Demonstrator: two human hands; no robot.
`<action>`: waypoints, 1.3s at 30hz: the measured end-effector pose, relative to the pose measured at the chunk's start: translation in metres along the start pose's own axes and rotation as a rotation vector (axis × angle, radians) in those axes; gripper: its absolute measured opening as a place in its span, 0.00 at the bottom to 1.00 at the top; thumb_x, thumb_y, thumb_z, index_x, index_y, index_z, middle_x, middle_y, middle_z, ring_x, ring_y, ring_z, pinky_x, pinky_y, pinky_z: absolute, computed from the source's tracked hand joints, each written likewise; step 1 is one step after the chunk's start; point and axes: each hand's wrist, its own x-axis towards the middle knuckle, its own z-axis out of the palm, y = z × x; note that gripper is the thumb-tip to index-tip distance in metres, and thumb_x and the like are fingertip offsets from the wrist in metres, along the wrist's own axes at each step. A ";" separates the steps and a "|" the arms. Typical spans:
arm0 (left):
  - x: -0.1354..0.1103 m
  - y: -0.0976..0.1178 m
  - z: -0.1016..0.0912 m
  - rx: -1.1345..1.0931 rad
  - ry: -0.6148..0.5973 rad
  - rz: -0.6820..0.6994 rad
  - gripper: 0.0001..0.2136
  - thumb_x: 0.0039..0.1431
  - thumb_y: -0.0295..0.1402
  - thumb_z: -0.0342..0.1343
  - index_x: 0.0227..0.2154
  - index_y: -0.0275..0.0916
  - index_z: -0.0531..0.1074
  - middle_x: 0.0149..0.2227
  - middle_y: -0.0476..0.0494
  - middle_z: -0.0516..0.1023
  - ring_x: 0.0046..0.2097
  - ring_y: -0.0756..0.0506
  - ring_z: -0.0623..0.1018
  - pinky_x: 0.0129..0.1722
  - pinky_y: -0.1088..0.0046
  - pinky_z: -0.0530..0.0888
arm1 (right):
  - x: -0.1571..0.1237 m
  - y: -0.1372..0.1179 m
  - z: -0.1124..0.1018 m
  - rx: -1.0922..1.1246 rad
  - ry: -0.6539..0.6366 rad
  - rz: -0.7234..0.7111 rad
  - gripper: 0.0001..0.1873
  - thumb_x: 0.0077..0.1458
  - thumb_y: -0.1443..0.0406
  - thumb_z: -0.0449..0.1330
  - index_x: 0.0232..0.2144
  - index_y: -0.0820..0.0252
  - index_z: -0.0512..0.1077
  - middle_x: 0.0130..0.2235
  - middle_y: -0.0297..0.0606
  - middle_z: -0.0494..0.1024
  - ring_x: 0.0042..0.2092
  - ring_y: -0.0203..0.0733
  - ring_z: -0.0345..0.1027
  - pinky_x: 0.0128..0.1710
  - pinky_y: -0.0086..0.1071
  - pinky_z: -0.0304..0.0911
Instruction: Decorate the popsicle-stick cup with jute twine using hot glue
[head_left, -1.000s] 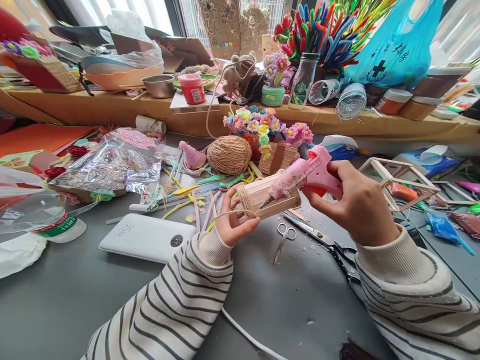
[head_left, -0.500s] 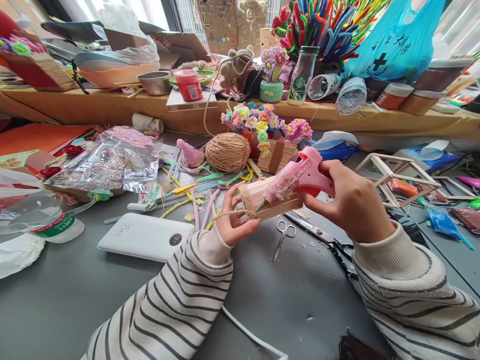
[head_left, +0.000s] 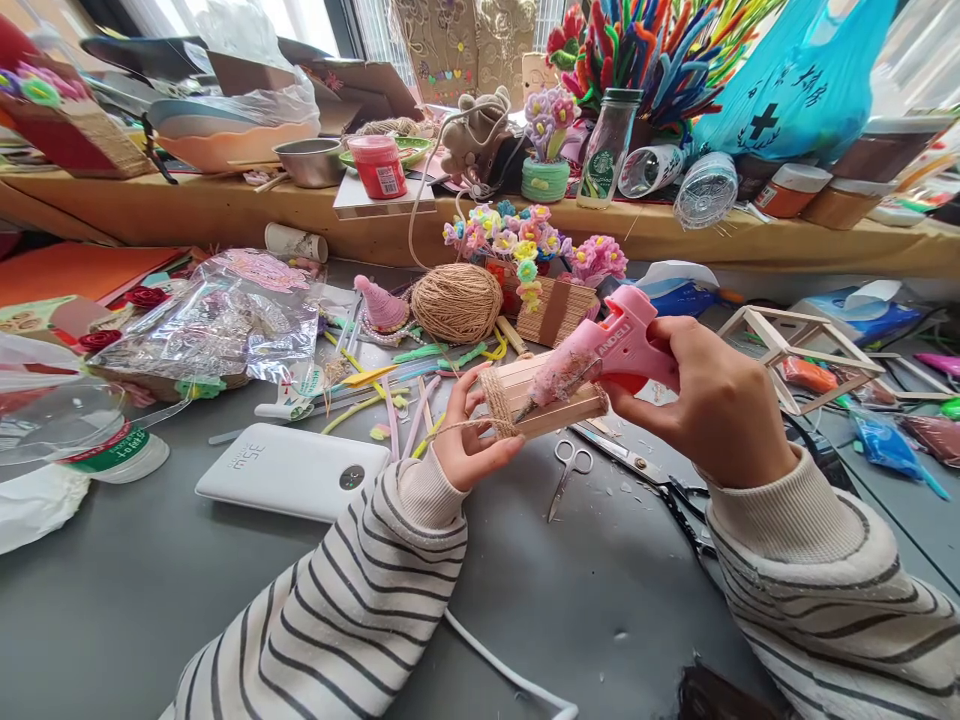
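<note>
My left hand (head_left: 466, 440) grips the left end of a small box of wooden sticks (head_left: 551, 400), which has jute twine wound around it near my fingers. A loose strand of twine runs out under my thumb. My right hand (head_left: 712, 400) is closed around a pink hot glue gun (head_left: 607, 350). The gun's nozzle points down-left and touches the front face of the stick box. Both hands hover just above the grey table (head_left: 150, 580).
A ball of jute twine (head_left: 456, 303), small scissors (head_left: 568, 470), a white power bank (head_left: 292, 472), a stick frame (head_left: 795, 345) and loose pipe cleaners lie around my hands. Pipe-cleaner flowers in a basket (head_left: 551, 290) stand behind. A wooden shelf (head_left: 225, 215) crowded with jars runs along the back.
The glue gun's nozzle has slid slightly left along the stick box. Both hands stay in nearly the same place.
</note>
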 end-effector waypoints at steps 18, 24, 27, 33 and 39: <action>-0.001 -0.001 0.002 0.012 -0.010 0.018 0.38 0.38 0.33 0.65 0.54 0.45 0.52 0.52 0.38 0.62 0.43 0.43 0.75 0.42 0.64 0.73 | 0.000 -0.002 0.000 -0.097 0.179 -0.081 0.16 0.50 0.54 0.57 0.34 0.61 0.63 0.24 0.37 0.70 0.24 0.38 0.65 0.20 0.30 0.56; -0.001 0.000 0.002 0.015 -0.007 0.013 0.38 0.38 0.34 0.64 0.53 0.46 0.52 0.53 0.38 0.61 0.41 0.44 0.75 0.42 0.64 0.72 | 0.000 -0.001 0.002 -0.111 0.210 -0.099 0.14 0.50 0.56 0.56 0.34 0.59 0.62 0.24 0.35 0.70 0.23 0.37 0.64 0.19 0.29 0.55; -0.002 0.000 0.003 0.024 -0.011 0.007 0.38 0.38 0.34 0.64 0.53 0.45 0.51 0.53 0.38 0.61 0.41 0.44 0.75 0.42 0.64 0.72 | -0.001 0.001 0.003 -0.114 0.232 -0.111 0.14 0.50 0.57 0.56 0.35 0.60 0.61 0.25 0.35 0.70 0.23 0.37 0.64 0.19 0.29 0.55; -0.002 0.002 0.003 0.027 -0.009 0.002 0.38 0.38 0.34 0.64 0.53 0.45 0.51 0.52 0.38 0.62 0.41 0.44 0.75 0.42 0.64 0.72 | -0.003 0.001 0.004 -0.125 0.219 -0.084 0.13 0.49 0.61 0.57 0.37 0.58 0.61 0.25 0.33 0.68 0.24 0.37 0.63 0.20 0.29 0.56; -0.002 0.001 0.003 0.029 0.004 0.002 0.38 0.38 0.34 0.65 0.53 0.46 0.52 0.52 0.38 0.62 0.44 0.41 0.75 0.43 0.62 0.73 | -0.004 0.000 0.002 -0.069 0.150 -0.031 0.15 0.50 0.60 0.57 0.41 0.56 0.61 0.27 0.34 0.68 0.25 0.39 0.63 0.23 0.31 0.56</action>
